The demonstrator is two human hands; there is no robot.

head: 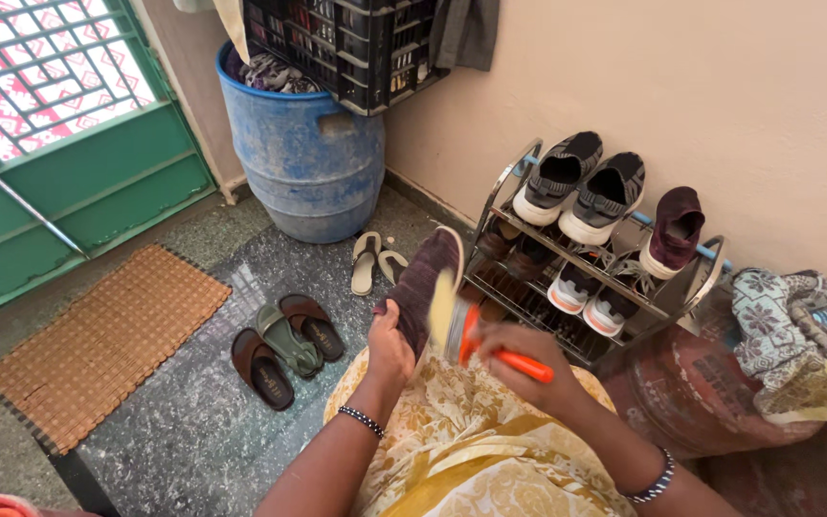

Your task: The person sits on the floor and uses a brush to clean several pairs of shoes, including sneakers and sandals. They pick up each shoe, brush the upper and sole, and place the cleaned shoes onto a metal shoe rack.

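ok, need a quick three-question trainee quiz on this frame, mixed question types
1. True or false: the left hand holds a maroon shoe.
2. What does the right hand grip? A) sandal B) orange-handled brush C) cloth
3. Fill in: the matching maroon shoe sits on the ___ shelf of the shoe rack.

Key: 1 true; 2 B; 3 top

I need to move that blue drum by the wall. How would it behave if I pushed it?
The blue drum is wide, stands flat on the floor, so it probably won't tip. Clothes fill it and a black crate rests on its rim, so it's likely heavy; the crate may slide off.
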